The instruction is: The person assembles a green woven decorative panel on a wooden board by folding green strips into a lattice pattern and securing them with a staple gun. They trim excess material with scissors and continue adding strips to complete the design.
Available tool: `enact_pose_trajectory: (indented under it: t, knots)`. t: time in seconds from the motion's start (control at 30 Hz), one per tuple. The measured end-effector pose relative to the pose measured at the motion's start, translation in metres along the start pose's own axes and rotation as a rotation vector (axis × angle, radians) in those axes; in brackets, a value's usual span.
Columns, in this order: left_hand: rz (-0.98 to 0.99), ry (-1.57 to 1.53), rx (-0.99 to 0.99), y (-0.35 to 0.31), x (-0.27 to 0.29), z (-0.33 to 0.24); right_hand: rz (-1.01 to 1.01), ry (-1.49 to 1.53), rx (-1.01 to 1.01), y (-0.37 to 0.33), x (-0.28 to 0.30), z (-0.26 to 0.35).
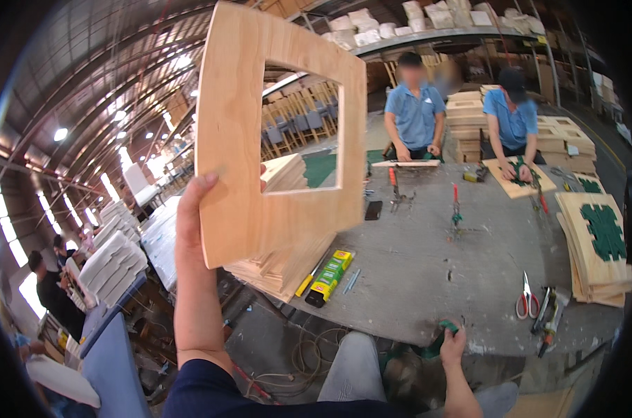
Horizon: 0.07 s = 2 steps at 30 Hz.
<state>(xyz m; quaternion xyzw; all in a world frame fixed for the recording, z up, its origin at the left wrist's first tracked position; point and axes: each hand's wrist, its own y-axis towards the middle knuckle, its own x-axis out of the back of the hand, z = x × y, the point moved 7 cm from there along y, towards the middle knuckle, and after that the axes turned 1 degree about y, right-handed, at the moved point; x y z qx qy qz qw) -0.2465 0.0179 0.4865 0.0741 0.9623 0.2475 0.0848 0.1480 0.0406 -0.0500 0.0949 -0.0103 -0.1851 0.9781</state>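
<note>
My left hand [192, 209] grips the left edge of a plywood panel [233, 132] with a squarish cutout, raised upright above the table. The thumb lies on its near face; some fingers are behind it. At the table's front edge my right hand [454, 344] is closed on a green strip of webbing [449, 325], partly hidden by the fingers. Beneath the raised panel stands a stack of plywood panels [288, 268]. Beside that stack lie a yellow and green box [330, 277] and a yellow utility knife [305, 284].
Red-handled scissors [527, 301] and several tools [551, 313] lie right on the grey worktable [427, 279]. A panel stack with woven green webbing [605, 233] stands at the right edge. Two co-workers in blue shirts [415, 111] work across the table. Hoses [305, 355] lie below.
</note>
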Motion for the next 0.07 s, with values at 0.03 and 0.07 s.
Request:
enact_pose_trajectory:
  t: [0.03,0.07]
  knots:
    - [0.074,-0.014,0.009,-0.002,0.000,0.017,0.003,0.282,-0.118,-0.001,0.005,-0.010]
    - [0.144,-0.020,0.013,-0.003,0.008,0.031,0.010,0.574,-0.232,0.000,0.003,-0.015]
